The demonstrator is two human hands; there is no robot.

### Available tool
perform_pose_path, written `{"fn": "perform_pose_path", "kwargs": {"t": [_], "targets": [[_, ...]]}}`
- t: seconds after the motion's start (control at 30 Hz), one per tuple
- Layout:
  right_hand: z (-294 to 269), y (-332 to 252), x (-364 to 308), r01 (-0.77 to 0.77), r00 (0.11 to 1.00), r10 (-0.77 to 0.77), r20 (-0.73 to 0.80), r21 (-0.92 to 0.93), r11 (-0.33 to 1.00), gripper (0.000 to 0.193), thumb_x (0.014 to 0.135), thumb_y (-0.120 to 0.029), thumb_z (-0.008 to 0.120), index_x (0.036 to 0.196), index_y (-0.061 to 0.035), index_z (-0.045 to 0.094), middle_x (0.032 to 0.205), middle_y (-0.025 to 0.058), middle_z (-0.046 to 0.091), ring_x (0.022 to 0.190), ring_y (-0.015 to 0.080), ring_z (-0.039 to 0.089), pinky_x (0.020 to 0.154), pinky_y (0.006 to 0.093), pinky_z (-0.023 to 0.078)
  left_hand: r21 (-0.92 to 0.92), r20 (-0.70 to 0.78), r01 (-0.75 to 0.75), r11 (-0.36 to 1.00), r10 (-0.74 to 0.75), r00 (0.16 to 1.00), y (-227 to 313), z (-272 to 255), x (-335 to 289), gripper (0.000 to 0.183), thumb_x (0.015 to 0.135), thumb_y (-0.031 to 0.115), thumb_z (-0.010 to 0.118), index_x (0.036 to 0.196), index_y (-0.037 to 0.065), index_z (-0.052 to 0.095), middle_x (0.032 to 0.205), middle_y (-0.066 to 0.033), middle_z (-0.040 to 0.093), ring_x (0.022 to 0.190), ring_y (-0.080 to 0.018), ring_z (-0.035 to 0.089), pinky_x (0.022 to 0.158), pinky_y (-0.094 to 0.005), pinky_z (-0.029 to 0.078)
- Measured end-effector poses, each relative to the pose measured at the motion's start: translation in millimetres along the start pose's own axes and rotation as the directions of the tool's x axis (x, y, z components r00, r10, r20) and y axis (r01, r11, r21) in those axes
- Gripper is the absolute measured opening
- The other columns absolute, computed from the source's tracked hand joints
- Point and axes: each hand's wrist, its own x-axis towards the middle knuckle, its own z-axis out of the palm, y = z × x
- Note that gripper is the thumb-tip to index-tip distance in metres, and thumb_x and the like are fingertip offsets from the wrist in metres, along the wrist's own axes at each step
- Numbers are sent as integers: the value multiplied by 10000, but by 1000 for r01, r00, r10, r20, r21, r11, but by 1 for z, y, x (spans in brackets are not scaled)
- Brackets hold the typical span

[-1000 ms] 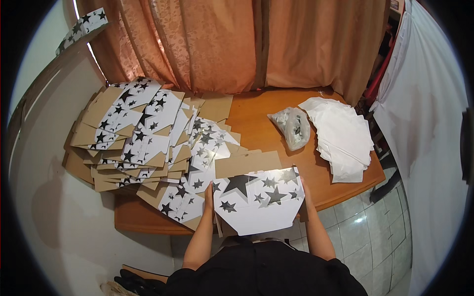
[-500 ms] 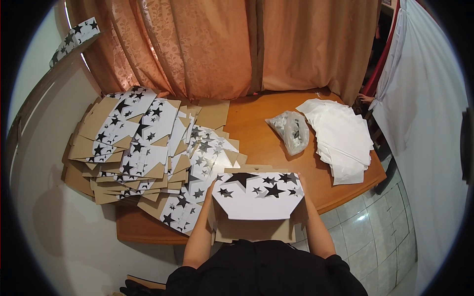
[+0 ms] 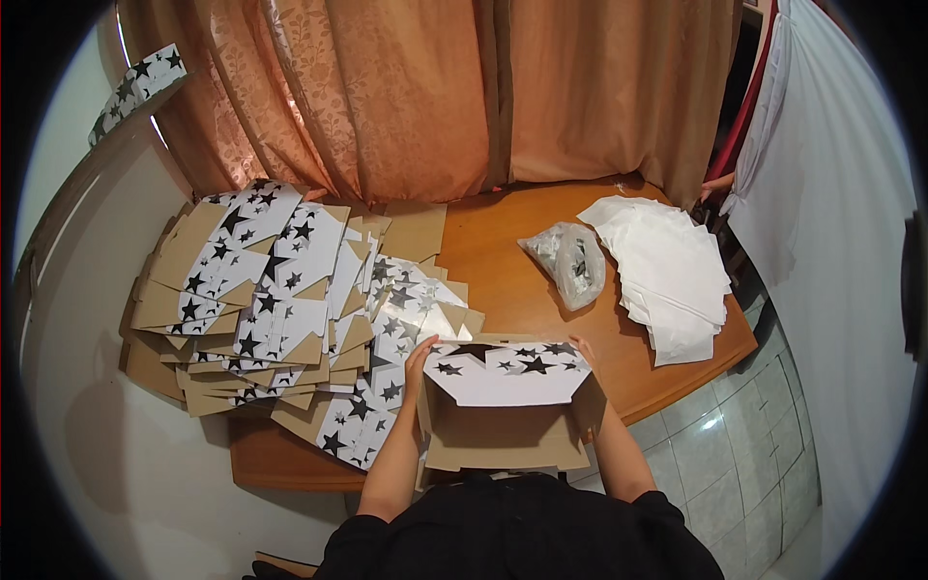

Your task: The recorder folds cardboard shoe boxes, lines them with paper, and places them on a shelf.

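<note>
Between my hands is a partly folded cardboard box, white with black stars on its flap and brown inside. It is close to my body at the table's near edge, with its brown inner side facing me. My left hand grips its far left corner, thumb on top and the other fingers mostly hidden. At the far right corner, my right hand holds it the same way. Just left of the box lies a pile of flat star-printed cardboard pieces, overlapping one another.
On the wooden table, a clear plastic bag with small contents sits right of the middle. Beyond it lies a fanned stack of white sheets. Orange curtains hang behind. A star-printed piece rests high at left.
The box's star-printed flap has tipped up and away from me, showing more of the brown inside. Both hands keep hold of its corners.
</note>
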Motion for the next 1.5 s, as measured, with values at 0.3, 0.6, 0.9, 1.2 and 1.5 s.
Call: {"fn": "perform_pose_path", "kwargs": {"t": [0.3,0.6,0.9,1.2,1.5], "targets": [[-79,45,42,149,986,-116,116,-334,931,414,919,-413,445,1002,-53,631,811,70,623,761,161,608,644,286,486,8,-143,250,968,-246,959,-20,-6,33,317,855,304,550,853,7,657,712,-58,624,628,-156,580,619,-265,460],[-34,-23,22,-92,989,9,-146,-571,816,499,889,-488,464,1014,-30,619,819,60,625,763,151,589,642,278,472,791,-267,183,584,59,962,-34,-9,47,280,777,340,582,793,82,689,770,-135,661,743,-313,639,641,-356,474],[-14,-69,-27,-163,965,168,200,-41,986,640,860,-527,482,1298,-63,426,1183,114,520,1062,206,516,891,338,414,363,-346,296,883,-167,923,1,-21,49,410,859,400,507,1070,60,599,904,-122,656,795,-197,618,620,-317,474],[-9,-88,-39,40,913,-57,405,50,998,929,777,-532,589,1450,-95,121,1484,169,50,1358,269,173,1088,374,203,352,394,-11,936,-138,909,44,-2,-67,998,753,644,539,1458,160,26,1485,-154,124,1371,-315,119,1085,-460,82],[-4,-77,-14,236,971,-235,38,-39,971,486,921,-328,463,1325,-64,412,1172,86,536,1095,168,505,911,250,392,321,144,55,945,-107,984,28,47,-37,640,822,188,542,1365,-35,288,1322,-173,430,1221,-242,424,987,-303,351]]}}
